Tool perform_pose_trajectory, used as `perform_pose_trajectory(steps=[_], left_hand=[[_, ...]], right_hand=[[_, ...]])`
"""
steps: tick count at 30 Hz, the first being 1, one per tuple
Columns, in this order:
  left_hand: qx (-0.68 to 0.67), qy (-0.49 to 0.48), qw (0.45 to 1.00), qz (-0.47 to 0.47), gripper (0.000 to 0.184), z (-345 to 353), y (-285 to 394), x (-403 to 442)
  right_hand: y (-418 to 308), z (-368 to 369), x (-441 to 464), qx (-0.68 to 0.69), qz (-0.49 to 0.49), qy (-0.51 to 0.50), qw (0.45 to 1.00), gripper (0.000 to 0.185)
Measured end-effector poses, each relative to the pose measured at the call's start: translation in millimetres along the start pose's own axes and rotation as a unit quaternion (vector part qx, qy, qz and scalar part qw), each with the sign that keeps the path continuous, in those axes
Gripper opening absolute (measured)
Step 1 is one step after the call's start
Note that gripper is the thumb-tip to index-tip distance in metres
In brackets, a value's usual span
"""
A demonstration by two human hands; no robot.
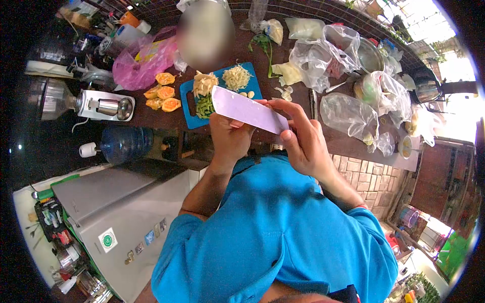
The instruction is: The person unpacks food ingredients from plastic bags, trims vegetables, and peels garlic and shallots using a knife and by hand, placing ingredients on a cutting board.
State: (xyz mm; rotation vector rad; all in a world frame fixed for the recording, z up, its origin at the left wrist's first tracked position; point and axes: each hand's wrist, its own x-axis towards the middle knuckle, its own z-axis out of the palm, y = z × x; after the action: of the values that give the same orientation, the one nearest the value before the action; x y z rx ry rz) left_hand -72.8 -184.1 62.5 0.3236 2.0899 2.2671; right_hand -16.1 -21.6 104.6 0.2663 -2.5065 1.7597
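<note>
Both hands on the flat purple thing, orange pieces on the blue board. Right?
No: the orange pieces lie on the table, left of the blue board, not on it, as the head view shows. Left hand and right hand are indeed on the flat purple thing.

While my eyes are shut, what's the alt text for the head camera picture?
A left hand and a right hand hold a flat, pale purple thing in front of a blue board bearing piles of chopped food; orange pieces lie left of the board, clear plastic bags to the right.
</note>
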Motion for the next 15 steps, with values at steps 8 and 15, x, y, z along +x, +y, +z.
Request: perform_pose_trajectory(steps=[8,15], left_hand=[[-0.019,0.031,0.997,0.073,0.016,6.8,9.2,-2.9],[0.018,0.021,0.988,0.151,0.044,2.7,3.8,-7.5]], right_hand=[[-3.1,-5.3,-1.9,-0.02,-0.022,-0.017,0.999,0.068],[-5.5,-3.9,-2.8,0.018,-0.06,-0.002,0.998,0.043]])
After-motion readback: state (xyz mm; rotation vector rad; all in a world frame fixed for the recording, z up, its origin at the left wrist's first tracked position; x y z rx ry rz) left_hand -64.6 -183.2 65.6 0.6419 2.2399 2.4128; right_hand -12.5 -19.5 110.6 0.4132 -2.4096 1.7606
